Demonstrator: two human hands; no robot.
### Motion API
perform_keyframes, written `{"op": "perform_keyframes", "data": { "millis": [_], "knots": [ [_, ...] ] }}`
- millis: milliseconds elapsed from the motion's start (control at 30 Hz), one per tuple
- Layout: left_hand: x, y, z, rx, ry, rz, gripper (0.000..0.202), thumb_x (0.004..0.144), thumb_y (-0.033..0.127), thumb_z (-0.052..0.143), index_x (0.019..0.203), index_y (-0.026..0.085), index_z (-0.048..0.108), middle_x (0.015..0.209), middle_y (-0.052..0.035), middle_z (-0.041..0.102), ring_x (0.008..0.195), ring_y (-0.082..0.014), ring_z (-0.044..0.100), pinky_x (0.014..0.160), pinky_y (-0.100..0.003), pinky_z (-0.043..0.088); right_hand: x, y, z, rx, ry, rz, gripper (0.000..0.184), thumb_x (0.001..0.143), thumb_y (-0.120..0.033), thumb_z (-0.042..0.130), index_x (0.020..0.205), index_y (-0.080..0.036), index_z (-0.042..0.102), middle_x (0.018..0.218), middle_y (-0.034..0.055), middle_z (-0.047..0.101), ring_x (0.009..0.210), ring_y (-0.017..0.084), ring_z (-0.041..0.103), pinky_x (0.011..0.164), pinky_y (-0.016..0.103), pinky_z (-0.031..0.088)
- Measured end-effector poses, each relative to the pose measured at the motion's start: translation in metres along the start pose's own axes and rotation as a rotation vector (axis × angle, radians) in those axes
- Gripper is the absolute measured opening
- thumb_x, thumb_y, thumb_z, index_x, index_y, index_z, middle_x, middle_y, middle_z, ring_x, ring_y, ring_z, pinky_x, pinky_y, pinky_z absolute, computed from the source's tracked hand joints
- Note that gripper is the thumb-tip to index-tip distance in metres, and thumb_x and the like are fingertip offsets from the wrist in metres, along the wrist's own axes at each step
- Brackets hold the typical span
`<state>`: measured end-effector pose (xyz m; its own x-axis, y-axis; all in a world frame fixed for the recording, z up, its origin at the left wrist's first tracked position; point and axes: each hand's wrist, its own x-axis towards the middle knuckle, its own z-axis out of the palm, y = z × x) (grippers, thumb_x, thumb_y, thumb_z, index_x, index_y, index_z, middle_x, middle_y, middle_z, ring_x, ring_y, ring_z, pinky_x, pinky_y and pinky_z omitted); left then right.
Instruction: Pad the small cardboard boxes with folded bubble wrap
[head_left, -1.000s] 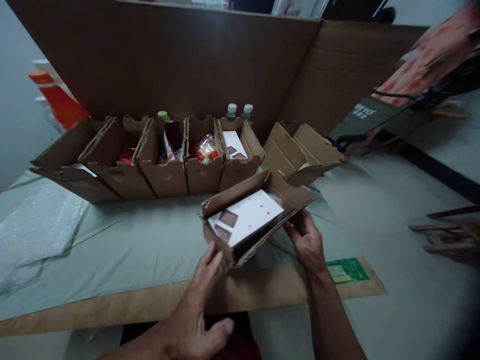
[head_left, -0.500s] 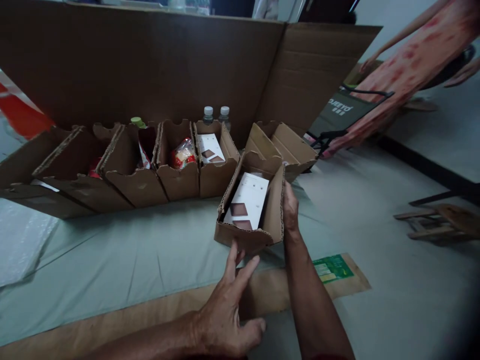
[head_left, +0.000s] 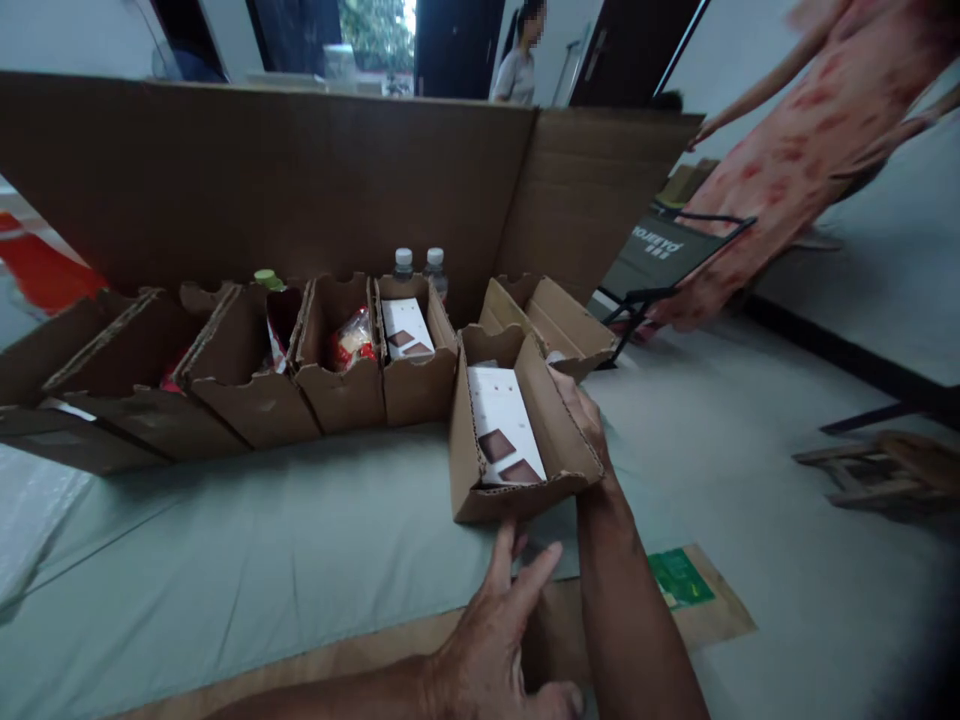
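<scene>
So from where I'm standing, the right hand (head_left: 585, 415) has hold of an open cardboard bin (head_left: 517, 505) by its outer right wall. Can't tell how tight the grip is, since the fingertips are tucked out of sight behind the cardboard. The left hand (head_left: 491, 630) is spread pretty wide, thumb way out from the rest, with the longest finger right up at the bin's bottom front edge. Could be touching, could be just shy of it, hard to say.

The bin's tan corrugated stuff, long and narrow, with ragged cut edges and a scooped front lip. Inside lies a smooth white box (head_left: 506, 420) with two brown squares printed on it. The whole thing sits just in front of the right end of a bin row (head_left: 349, 400), partly blocking two angled bins (head_left: 574, 325) behind it.

Fourth bin along has a shiny red-and-clear packet (head_left: 354, 340), the fifth another white carton (head_left: 407, 328). Two white-capped bottles (head_left: 434, 268) poke up behind, against a big cardboard panel (head_left: 300, 170). Pale green, slightly creased cloth (head_left: 300, 560) underneath.
</scene>
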<state>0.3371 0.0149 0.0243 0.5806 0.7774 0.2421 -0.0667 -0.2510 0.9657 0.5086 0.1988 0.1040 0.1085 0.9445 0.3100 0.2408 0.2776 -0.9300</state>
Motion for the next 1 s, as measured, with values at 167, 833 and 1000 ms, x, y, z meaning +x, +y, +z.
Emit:
{"op": "perform_keyframes", "data": {
  "millis": [167, 833, 1000],
  "knots": [
    [0.026, 0.001, -0.009, 0.004, 0.043, -0.002, 0.102, 0.073, 0.03, 0.074, 0.162, 0.033, 0.025, 0.174, -0.0103, -0.004, 0.156, -0.0469, 0.014, 0.117, -0.063, 0.034, -0.043, 0.01, -0.029, 0.181, 0.051, 0.008, 0.05, 0.093, -0.061, 0.053, 0.123, -0.025, 0.071, 0.13, 0.0059, 0.071, 0.125, 0.029, 0.064, 0.104, 0.039, 0.052],
    [0.106, -0.017, -0.085, 0.357, 0.467, -0.19, 0.054, 0.076, 0.017, 0.062, 0.13, 0.015, 0.056, 0.161, -0.0209, 0.027, 0.139, -0.035, 0.045, 0.1, -0.047, 0.054, -0.028, 0.024, 0.008, -0.861, -0.056, 0.201, 0.038, 0.094, -0.047, 0.052, 0.097, -0.018, 0.077, 0.09, 0.0153, 0.078, 0.084, 0.027, 0.072, 0.072, 0.032, 0.044],
    [0.128, -0.013, -0.1, 0.58, 0.473, -0.291, 0.069, 0.076, 0.02, 0.062, 0.143, 0.011, 0.05, 0.147, -0.0216, 0.043, 0.137, -0.0363, 0.045, 0.116, -0.05, 0.038, 0.002, 0.015, 0.028, -1.045, -0.069, 0.235, 0.044, 0.098, -0.047, 0.05, 0.085, -0.016, 0.079, 0.088, 0.0219, 0.077, 0.086, 0.031, 0.073, 0.07, 0.033, 0.042]
  ]
}}
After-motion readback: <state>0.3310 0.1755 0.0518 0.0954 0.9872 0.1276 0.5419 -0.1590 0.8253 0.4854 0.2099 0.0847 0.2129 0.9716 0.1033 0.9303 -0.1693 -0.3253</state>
